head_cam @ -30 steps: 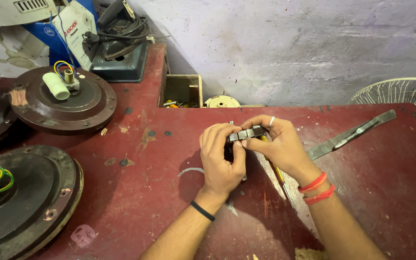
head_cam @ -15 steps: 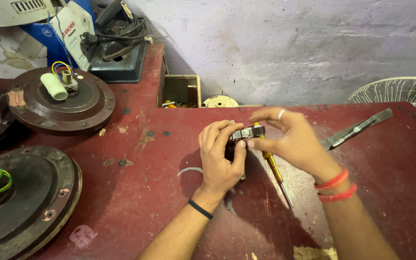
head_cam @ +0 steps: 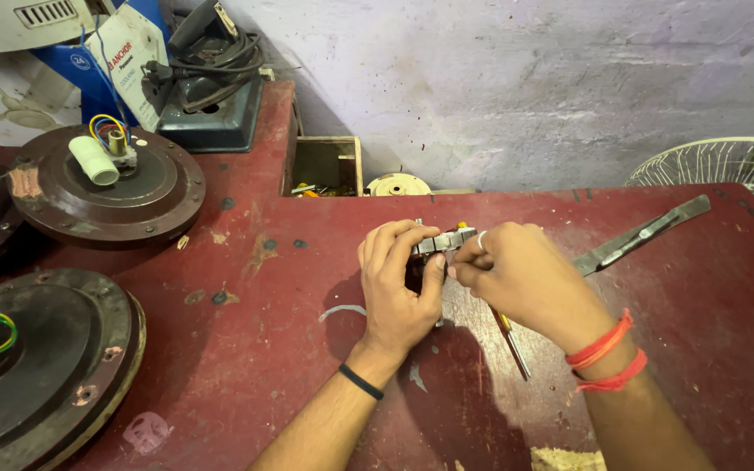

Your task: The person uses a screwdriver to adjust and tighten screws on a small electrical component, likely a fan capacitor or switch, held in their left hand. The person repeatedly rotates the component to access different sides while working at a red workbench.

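Observation:
Both hands meet over the dark red table (head_cam: 290,366). My left hand (head_cam: 399,288) and my right hand (head_cam: 517,279) together grip a small grey metal part (head_cam: 443,242), held between the fingertips just above the tabletop. A screwdriver (head_cam: 512,342) with a yellow-tinted handle lies on the table under my right hand, its tip pointing toward me. The left wrist has a black band, the right wrist red threads.
A flat metal blade (head_cam: 643,235) lies to the right. Two brown ceiling-fan motor housings (head_cam: 111,187) (head_cam: 41,375) with coloured wires sit on the left. A clothes iron (head_cam: 211,96), a small wooden box (head_cam: 325,166) and a white fan guard (head_cam: 735,170) stand behind.
My hands with the metal part have shifted slightly right and away, and the right hand has turned a little on the part. The screwdriver stays under my right hand.

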